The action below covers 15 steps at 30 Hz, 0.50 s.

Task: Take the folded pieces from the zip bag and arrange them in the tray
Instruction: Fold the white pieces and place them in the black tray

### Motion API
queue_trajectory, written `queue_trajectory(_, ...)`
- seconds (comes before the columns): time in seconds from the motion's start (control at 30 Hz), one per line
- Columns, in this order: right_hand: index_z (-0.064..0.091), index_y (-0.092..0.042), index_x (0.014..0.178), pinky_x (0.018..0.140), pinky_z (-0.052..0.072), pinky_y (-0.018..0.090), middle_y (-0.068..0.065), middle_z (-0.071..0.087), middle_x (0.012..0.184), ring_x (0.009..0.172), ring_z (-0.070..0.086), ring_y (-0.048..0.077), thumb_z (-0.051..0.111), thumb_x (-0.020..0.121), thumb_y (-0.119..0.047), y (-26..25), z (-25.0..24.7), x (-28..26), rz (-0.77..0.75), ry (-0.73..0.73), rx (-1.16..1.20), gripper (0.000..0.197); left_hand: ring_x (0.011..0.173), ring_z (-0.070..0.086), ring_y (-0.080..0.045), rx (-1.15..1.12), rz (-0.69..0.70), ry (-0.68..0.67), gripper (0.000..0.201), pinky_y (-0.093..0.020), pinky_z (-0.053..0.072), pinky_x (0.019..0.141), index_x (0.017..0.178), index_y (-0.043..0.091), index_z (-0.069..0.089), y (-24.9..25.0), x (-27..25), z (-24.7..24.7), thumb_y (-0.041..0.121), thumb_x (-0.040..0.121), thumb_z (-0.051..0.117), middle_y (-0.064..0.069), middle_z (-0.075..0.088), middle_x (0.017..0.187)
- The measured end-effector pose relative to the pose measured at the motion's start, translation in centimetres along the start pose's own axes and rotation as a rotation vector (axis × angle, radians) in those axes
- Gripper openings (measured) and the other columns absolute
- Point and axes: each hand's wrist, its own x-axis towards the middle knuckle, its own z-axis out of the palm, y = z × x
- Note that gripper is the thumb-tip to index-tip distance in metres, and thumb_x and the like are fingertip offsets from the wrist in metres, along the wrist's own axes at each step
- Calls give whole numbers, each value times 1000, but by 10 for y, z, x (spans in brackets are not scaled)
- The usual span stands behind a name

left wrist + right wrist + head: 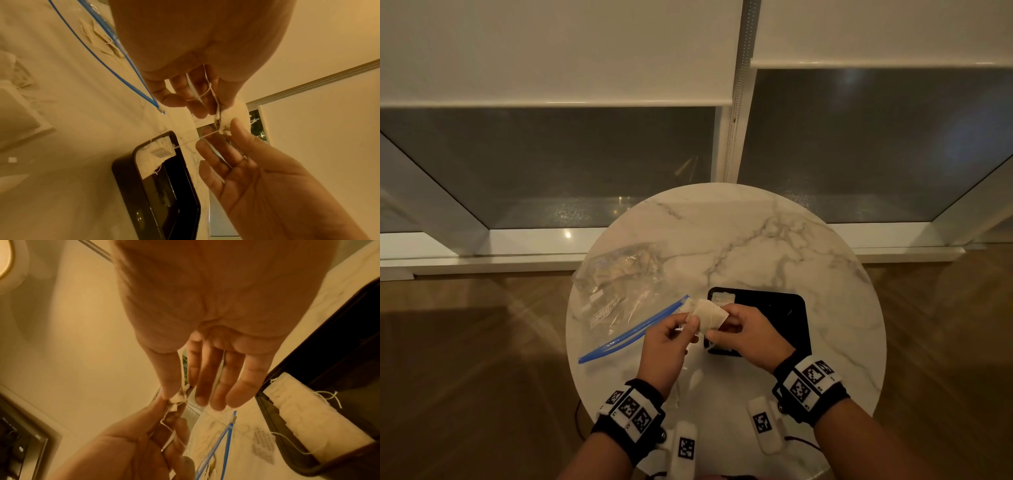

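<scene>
Both hands hold one folded cream cloth piece (709, 315) in the air, over the gap between bag and tray. My left hand (688, 323) pinches its left end, with loose threads trailing over the fingers (185, 97). Thumb and forefinger of my right hand (719, 329) pinch the right end (176, 400), the other fingers straight. The clear zip bag (619, 284) with its blue zipper (633, 332) lies to the left, more pieces inside. To the right sits the black tray (791, 308), with one folded piece (720, 298) in its far left corner.
Everything rests on a small round marble table (756, 233) that drops off to a wood floor on all sides. Two white tagged devices (683, 445) (763, 425) lie at its near edge. A window with blinds stands behind the table.
</scene>
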Motion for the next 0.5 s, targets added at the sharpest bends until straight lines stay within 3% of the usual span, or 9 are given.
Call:
queue_trajectory(0.17, 69, -14, 97, 77, 60, 45, 13, 75, 88, 84, 72, 33, 77, 83, -24, 7, -7, 5, 27, 82, 50, 19, 72, 67, -4, 30, 49, -40, 14, -12, 48, 63, 101, 15, 78, 0, 3, 13, 19, 96, 66, 3, 78, 89)
queue_trajectory(0.27, 69, -16, 91, 74, 61, 41, 8, 75, 83, 78, 73, 23, 73, 88, -15, 10, -13, 7, 49, 121, 48, 5, 73, 69, -3, 39, 35, -30, 13, -12, 50, 65, 101, 18, 78, -4, 8, 16, 19, 96, 66, 8, 78, 90)
queue_trajectory(0.4, 66, -12, 87, 65, 58, 27, 2, 71, 74, 68, 69, 13, 70, 90, -10, 17, -25, 12, 66, 208, 53, 5, 87, 70, -8, 142, -69, 90, 21, -22, 53, 78, 114, 24, 73, -28, 20, 14, 30, 95, 67, 10, 74, 105)
queue_trajectory(0.5, 65, -9, 93, 70, 61, 32, 8, 70, 78, 71, 69, 16, 68, 90, -6, 25, -31, 19, 117, 218, 52, 4, 91, 65, -9, 262, -153, 146, 30, -28, 52, 86, 123, 25, 66, -49, 27, 11, 27, 93, 69, 10, 65, 117)
